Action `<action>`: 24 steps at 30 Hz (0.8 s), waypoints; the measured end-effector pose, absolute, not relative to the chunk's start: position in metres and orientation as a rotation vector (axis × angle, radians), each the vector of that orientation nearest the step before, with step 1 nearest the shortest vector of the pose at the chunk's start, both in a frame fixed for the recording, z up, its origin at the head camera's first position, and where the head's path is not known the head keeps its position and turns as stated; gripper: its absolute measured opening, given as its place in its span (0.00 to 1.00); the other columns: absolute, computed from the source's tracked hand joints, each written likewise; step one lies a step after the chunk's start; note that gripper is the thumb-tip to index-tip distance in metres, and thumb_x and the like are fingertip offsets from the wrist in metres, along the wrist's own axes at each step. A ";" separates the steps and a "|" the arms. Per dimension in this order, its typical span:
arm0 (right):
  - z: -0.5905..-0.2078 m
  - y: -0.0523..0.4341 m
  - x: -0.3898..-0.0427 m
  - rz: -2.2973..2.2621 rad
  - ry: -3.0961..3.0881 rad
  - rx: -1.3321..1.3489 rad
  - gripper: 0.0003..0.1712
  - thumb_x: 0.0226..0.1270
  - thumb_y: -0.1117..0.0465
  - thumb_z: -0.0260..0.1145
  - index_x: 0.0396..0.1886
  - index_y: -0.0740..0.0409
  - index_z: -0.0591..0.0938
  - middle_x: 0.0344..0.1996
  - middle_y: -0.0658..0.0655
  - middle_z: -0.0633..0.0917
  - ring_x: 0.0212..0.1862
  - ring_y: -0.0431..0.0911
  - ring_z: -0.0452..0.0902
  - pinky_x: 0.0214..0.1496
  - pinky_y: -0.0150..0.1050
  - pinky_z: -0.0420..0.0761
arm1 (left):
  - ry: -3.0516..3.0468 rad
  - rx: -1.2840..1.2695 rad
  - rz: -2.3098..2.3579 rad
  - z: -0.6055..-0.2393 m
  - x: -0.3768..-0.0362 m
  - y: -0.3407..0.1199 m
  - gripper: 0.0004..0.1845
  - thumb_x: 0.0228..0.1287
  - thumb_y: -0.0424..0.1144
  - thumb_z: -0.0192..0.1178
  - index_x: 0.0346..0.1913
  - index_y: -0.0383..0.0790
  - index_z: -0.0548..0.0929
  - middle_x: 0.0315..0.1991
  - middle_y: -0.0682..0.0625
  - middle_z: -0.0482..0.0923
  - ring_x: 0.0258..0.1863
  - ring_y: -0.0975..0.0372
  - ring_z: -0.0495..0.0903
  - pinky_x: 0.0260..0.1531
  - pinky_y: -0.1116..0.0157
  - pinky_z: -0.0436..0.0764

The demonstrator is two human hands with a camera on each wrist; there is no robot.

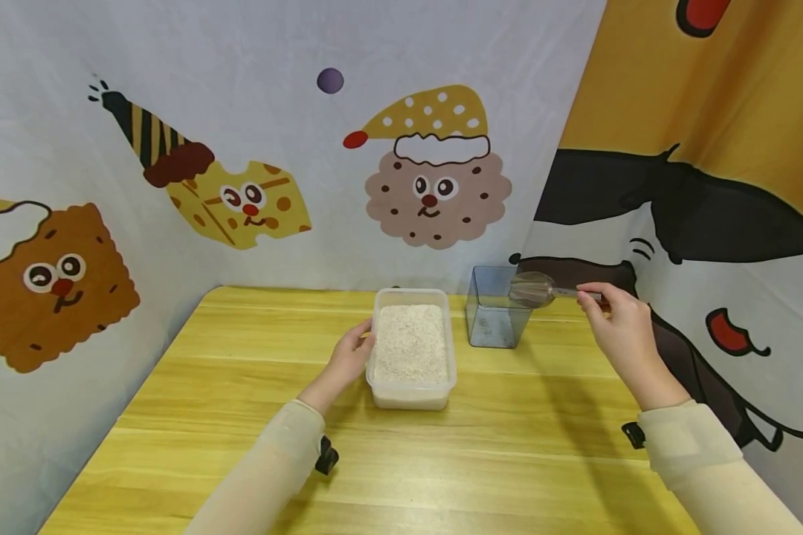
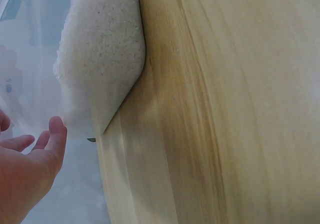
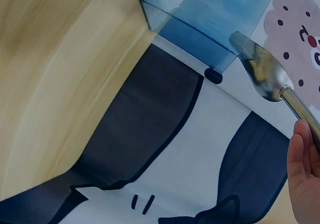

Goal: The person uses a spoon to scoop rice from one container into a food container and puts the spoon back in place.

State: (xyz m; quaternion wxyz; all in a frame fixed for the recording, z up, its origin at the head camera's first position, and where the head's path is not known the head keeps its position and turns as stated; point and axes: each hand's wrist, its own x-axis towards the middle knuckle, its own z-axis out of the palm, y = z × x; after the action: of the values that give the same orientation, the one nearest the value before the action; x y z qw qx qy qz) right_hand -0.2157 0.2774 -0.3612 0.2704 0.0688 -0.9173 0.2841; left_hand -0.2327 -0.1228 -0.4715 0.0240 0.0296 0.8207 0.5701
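Observation:
A clear plastic tub (image 1: 411, 345) filled with white rice (image 1: 411, 342) stands mid-table. My left hand (image 1: 352, 355) rests with relaxed fingers against the tub's left wall (image 2: 35, 69); the fingers (image 2: 55, 134) show beside the rice (image 2: 102, 59) in the left wrist view. My right hand (image 1: 612, 312) pinches the handle of a metal scoop (image 1: 531, 290), held over the top right rim of a blue-tinted clear container (image 1: 495, 308). In the right wrist view the scoop bowl (image 3: 262, 66) hangs beside the container (image 3: 205, 19); the right hand (image 3: 305, 176) shows at the edge.
The wooden table (image 1: 241, 416) is walled in by cartoon-print cloth (image 1: 254, 148) at the back and left, and a yellow, black and white cloth (image 1: 709, 186) on the right. Bare wood runs along the front of the table.

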 end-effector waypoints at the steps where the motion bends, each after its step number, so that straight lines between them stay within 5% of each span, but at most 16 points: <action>1: -0.362 0.277 -0.216 0.771 -2.463 0.176 0.13 0.69 0.58 0.59 0.47 0.61 0.82 0.35 0.62 0.86 0.35 0.43 0.78 0.27 0.16 0.66 | 2.547 0.096 1.761 -0.472 -0.233 -0.123 0.24 0.74 0.37 0.46 0.70 0.36 0.62 0.68 0.38 0.64 0.60 0.47 0.72 0.56 0.53 0.77; 7: -0.367 0.279 -0.218 1.040 -2.389 -0.016 0.17 0.70 0.55 0.59 0.48 0.61 0.82 0.33 0.53 0.88 0.30 0.15 0.71 0.26 0.16 0.72 | 2.551 0.090 1.742 -0.471 -0.233 -0.122 0.24 0.74 0.38 0.46 0.70 0.36 0.62 0.68 0.38 0.63 0.60 0.47 0.73 0.55 0.53 0.77; 12: -0.375 0.280 -0.221 1.793 -2.080 -0.194 0.15 0.65 0.57 0.63 0.44 0.63 0.82 0.25 0.43 0.86 0.28 0.31 0.82 0.34 0.22 0.81 | 2.543 0.078 1.745 -0.469 -0.233 -0.122 0.24 0.74 0.38 0.46 0.70 0.37 0.62 0.68 0.39 0.63 0.60 0.48 0.72 0.56 0.52 0.76; 15: -0.380 0.280 -0.221 2.185 -1.809 -0.260 0.10 0.64 0.60 0.64 0.40 0.61 0.82 0.26 0.50 0.86 0.29 0.38 0.84 0.35 0.28 0.83 | 2.543 0.073 1.748 -0.470 -0.233 -0.122 0.24 0.74 0.38 0.46 0.70 0.37 0.62 0.68 0.39 0.63 0.60 0.48 0.72 0.56 0.52 0.76; 24: -0.389 0.272 -0.219 2.452 -1.651 -0.265 0.08 0.65 0.62 0.63 0.38 0.64 0.83 0.27 0.54 0.87 0.31 0.41 0.85 0.36 0.31 0.84 | 2.539 0.066 1.751 -0.470 -0.232 -0.122 0.24 0.74 0.38 0.46 0.70 0.37 0.63 0.68 0.39 0.64 0.60 0.48 0.72 0.56 0.53 0.77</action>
State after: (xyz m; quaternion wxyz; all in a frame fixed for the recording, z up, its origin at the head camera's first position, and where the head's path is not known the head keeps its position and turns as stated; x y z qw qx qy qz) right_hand -0.2187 0.2715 -0.3892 0.0866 -0.0889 -0.5542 0.8231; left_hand -0.2319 -0.1222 -0.4702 0.0284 0.0214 0.8226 0.5675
